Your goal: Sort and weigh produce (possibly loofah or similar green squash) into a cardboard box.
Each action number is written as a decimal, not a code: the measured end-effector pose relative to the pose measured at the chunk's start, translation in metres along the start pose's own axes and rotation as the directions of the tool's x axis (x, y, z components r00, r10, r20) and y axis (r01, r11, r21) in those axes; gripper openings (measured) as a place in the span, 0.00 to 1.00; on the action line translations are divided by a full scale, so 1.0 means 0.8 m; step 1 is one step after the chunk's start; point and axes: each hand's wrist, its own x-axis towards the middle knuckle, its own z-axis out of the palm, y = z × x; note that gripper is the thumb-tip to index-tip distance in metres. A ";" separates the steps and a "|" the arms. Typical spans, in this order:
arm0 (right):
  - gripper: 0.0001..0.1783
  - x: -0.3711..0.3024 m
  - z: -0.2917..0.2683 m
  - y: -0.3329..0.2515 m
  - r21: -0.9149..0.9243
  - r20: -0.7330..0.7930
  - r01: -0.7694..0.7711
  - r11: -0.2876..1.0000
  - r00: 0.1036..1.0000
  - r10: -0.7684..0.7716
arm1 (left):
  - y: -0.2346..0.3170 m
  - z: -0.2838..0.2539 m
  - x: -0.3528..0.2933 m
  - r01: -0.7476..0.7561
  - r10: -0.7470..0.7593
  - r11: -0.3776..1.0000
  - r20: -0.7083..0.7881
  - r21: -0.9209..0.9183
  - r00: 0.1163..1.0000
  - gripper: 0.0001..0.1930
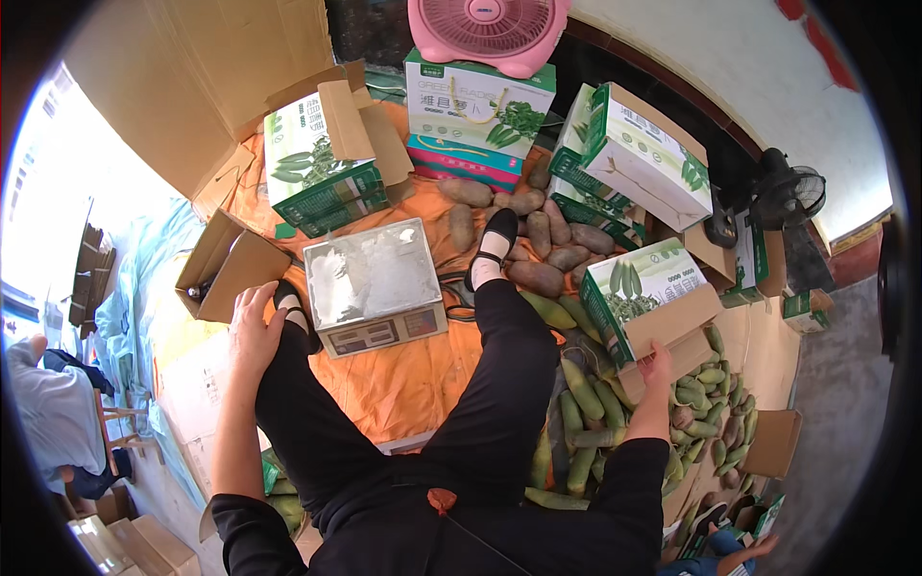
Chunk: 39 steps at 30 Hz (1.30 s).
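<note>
My left hand rests on my left knee, its fingers stretched out and holding nothing. My right hand is closed at the edge of an open flap on a green-and-white carton, which has radishes printed on it. Between my feet stands a boxy weighing scale with a worn pale top and a panel on its front. Long green radishes lie beside my right leg, below that carton. Beyond my right foot is a pile of reddish-brown tubers.
An orange sheet covers the floor. Another printed carton stands open ahead; more cartons are stacked right. A pink fan sits on a carton, and a black fan stands by the wall. Other people are at both sides.
</note>
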 end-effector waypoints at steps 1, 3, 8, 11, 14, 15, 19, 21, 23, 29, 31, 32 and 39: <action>0.12 -0.002 0.014 0.001 0.001 -0.014 0.050 0.999 0.999 -0.050 | -0.001 -0.002 -0.001 0.008 -0.008 1.000 0.005 -0.001 1.000 0.20; 0.12 -0.006 0.033 0.005 0.070 -0.017 0.035 0.997 0.999 -0.033 | -0.004 -0.004 -0.001 0.018 -0.018 1.000 0.010 -0.006 1.000 0.20; 0.13 -0.014 0.054 -0.002 0.111 -0.001 -0.026 0.994 1.000 0.026 | -0.008 -0.008 -0.005 -0.035 0.034 0.998 -0.021 -0.051 0.999 0.20; 0.12 -0.042 0.081 0.001 0.119 0.088 -0.035 0.992 0.996 0.024 | -0.016 -0.013 -0.010 -0.004 0.005 0.998 0.005 -0.068 1.000 0.21; 0.10 -0.069 0.085 0.005 0.107 0.127 -0.053 0.993 0.991 0.039 | -0.017 -0.013 -0.010 -0.009 0.010 0.996 0.016 -0.092 1.000 0.21; 0.12 -0.076 0.078 0.007 0.133 0.155 -0.053 0.990 0.987 0.032 | -0.016 -0.013 -0.008 -0.008 0.011 0.994 0.025 -0.109 1.000 0.21; 0.18 -0.131 0.101 0.008 0.296 0.058 0.027 0.955 0.997 -0.046 | -0.021 -0.014 -0.012 -0.022 0.026 0.993 0.035 -0.114 0.999 0.21; 0.20 -0.142 0.092 -0.006 0.343 0.014 0.080 0.936 0.996 -0.090 | -0.020 -0.013 -0.010 -0.024 0.031 0.990 0.050 -0.139 0.998 0.21; 0.22 -0.152 0.085 -0.015 0.384 -0.031 0.131 0.914 0.991 -0.129 | -0.021 -0.012 -0.008 -0.028 0.039 0.985 0.061 -0.169 0.997 0.21; 0.22 -0.257 0.134 -0.073 0.406 -0.001 0.278 0.870 0.953 -0.304 | -0.025 -0.019 -0.013 -0.028 0.041 0.979 0.063 -0.200 0.997 0.20; 0.21 -0.318 0.166 -0.088 0.373 -0.003 0.326 0.869 0.937 -0.350 | -0.027 -0.017 -0.014 -0.066 0.072 0.978 0.021 -0.195 0.997 0.19; 0.21 -0.350 0.182 -0.094 0.295 0.030 0.464 0.835 0.870 -0.493 | -0.029 -0.016 -0.015 -0.065 0.072 0.979 0.026 -0.194 0.997 0.19; 0.16 -0.427 0.249 -0.118 0.143 0.424 0.718 0.682 0.578 -0.697 | -0.029 -0.019 -0.020 -0.075 0.074 0.979 -0.012 -0.191 0.997 0.18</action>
